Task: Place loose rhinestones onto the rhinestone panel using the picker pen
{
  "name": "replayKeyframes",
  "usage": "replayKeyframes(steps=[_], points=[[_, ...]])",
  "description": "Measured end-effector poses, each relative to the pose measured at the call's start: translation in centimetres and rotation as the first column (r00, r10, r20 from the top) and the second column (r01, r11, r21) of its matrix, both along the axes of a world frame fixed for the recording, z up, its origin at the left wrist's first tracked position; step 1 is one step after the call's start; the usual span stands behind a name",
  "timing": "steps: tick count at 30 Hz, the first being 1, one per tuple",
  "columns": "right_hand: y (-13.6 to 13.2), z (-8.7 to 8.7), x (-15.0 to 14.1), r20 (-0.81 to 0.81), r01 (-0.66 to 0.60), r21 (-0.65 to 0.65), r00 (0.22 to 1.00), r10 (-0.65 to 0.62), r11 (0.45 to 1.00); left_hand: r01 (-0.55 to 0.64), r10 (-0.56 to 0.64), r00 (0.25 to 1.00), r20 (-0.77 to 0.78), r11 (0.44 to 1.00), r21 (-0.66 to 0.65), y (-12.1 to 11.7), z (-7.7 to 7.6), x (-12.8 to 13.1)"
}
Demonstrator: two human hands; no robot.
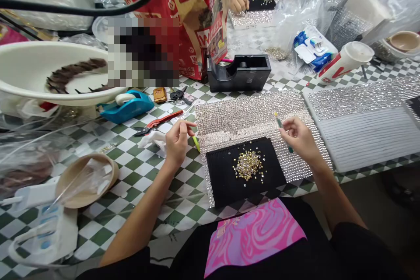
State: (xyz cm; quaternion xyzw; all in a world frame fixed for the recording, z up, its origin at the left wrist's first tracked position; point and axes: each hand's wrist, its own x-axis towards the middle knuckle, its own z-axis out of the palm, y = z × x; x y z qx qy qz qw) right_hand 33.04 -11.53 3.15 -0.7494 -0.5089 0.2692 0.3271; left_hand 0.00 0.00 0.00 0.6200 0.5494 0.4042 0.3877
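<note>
My right hand (298, 139) is closed around a slim green pen-like tool (278, 120) with a yellowish tip, held above the sheet of rhinestones (243, 111). My left hand (177, 142) rests at the sheet's left edge, fingers loosely bent and partly stretched to the right, with nothing visible in it. Just beside its fingertips lies a yellow-green stick (196, 143), partly off the sheet. On the sheet's near part is a black pad (219, 177), bearing a heap of loose gold and clear stones (248, 165).
Red-handled pliers (166, 118), a blue tape dispenser (133, 107) and a black tape dispenser (239, 74) stand beyond my hands. To the right is a white ridged tray (370, 135) with more stones. A bowl (87, 179) stands left. Across the table, another person's hand (239, 1) works.
</note>
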Motion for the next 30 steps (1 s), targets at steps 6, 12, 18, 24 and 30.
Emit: replayKeyframes(steps=[6, 12, 18, 24, 30], points=[[-0.2, 1.2, 1.2, -0.291, 0.155, 0.292, 0.954, -0.066, 0.944, 0.009, -0.007, 0.999, -0.044, 0.999, 0.053, -0.5, -0.1, -0.1], [-1.4, 1.2, -0.4, -0.439, 0.136, 0.324, 0.898, 0.021, 0.936, 0.054, -0.037, 0.989, -0.146, 0.992, 0.111, -1.3, 0.0, 0.0], [-2.4, -1.2, -3.9, -0.419, 0.045, 0.28, 0.904, 0.08, 0.959, 0.146, -0.094, 0.961, -0.261, 0.971, 0.189, -1.5, -0.6, 0.1], [-2.4, -2.2, -5.5, -0.332, 0.003, 0.256, 0.939, 0.085, 0.967, 0.218, -0.131, 0.934, -0.331, 0.945, 0.242, -1.3, -1.5, -0.1], [-3.0, -3.4, -5.5, -0.273, 0.031, 0.264, 0.961, 0.044, 0.964, 0.234, -0.12, 0.921, -0.37, 0.931, 0.281, -1.2, -1.9, -0.2]])
